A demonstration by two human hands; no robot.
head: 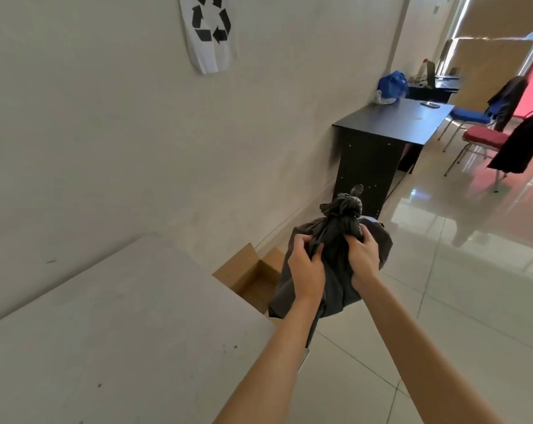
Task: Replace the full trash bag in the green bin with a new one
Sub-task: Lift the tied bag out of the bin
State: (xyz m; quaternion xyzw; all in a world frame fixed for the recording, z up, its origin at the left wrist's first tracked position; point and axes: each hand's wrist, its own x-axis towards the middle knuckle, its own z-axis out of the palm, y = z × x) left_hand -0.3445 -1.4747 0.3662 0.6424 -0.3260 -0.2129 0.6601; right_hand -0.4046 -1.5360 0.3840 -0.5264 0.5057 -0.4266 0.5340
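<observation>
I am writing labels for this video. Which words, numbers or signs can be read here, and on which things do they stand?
No words or numbers are readable.
Recycling symbol, three black arrows: on the white sheet on the wall.
Small sign high on the far wall: too small to read.

- One black trash bag (pixel 341 240), knotted at the top.
- Two hands on it: left hand (pixel 305 267) and right hand (pixel 361 255).
- One open cardboard box (pixel 253 276).
- Two chairs: a blue chair (pixel 470 116) and a red chair (pixel 484 139).
- One dark desk (pixel 390 123) nearby.
- One recycling sign (pixel 210 29).
</observation>
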